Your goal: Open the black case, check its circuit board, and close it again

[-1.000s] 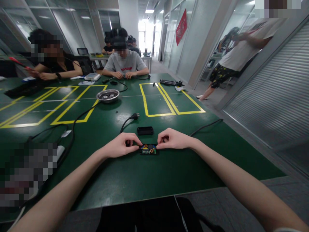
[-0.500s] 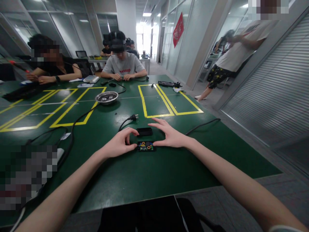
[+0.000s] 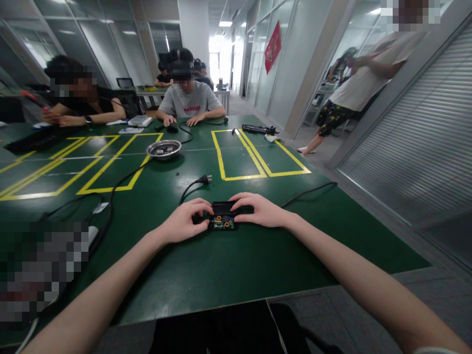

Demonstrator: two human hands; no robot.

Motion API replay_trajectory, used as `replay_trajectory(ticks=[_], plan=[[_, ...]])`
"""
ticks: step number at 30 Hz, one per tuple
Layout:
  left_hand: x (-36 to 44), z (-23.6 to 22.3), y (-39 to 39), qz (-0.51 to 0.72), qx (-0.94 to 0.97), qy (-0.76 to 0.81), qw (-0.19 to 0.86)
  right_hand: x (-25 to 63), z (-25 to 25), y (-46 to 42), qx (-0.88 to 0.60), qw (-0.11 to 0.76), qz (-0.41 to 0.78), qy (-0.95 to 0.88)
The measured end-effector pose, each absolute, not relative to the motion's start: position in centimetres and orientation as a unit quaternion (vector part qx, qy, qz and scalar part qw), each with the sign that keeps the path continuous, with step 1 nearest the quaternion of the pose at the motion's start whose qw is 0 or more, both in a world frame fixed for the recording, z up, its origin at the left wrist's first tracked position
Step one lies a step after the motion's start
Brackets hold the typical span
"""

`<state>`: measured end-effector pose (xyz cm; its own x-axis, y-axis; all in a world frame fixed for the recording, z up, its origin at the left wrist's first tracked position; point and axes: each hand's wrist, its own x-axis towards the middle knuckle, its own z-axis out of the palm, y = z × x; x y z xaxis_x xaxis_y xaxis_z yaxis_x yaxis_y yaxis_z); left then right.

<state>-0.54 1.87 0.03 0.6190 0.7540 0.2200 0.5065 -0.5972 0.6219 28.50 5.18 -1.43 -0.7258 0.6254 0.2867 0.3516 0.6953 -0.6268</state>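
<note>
A small black case half (image 3: pixel 223 225) lies on the green table in front of me, with a circuit board showing copper coils in it. Right behind it a black plastic cover (image 3: pixel 222 208) is tilted up against its far edge. My left hand (image 3: pixel 190 219) grips from the left, fingertips on the cover's left end and thumb at the case half's left end. From the right, my right hand (image 3: pixel 260 210) does the same, with its fingers on the cover's right end and its thumb by the board.
A black power plug (image 3: pixel 205 180) on a cable lies beyond my left hand. Farther off stands a metal bowl (image 3: pixel 164 149) with small metal parts. Yellow tape (image 3: pixel 243 177) marks the table (image 3: pixel 177 275). Another cable (image 3: pixel 313 191) runs to the right. Two people sit across the table; another stands at right.
My right fingers have come down from above onto the cover's right end, and my left fingers have closed in on its left end. The cover has moved toward me, against the case half.
</note>
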Motion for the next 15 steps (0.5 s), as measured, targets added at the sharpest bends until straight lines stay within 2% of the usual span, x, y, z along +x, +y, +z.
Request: replay_trajectory(ticks=[15], plan=[[-0.4,0.3,1.4,0.259,0.841,0.404,0.251,27.7,-1.5,4.1,-0.246,0.319,0.252,-0.880]])
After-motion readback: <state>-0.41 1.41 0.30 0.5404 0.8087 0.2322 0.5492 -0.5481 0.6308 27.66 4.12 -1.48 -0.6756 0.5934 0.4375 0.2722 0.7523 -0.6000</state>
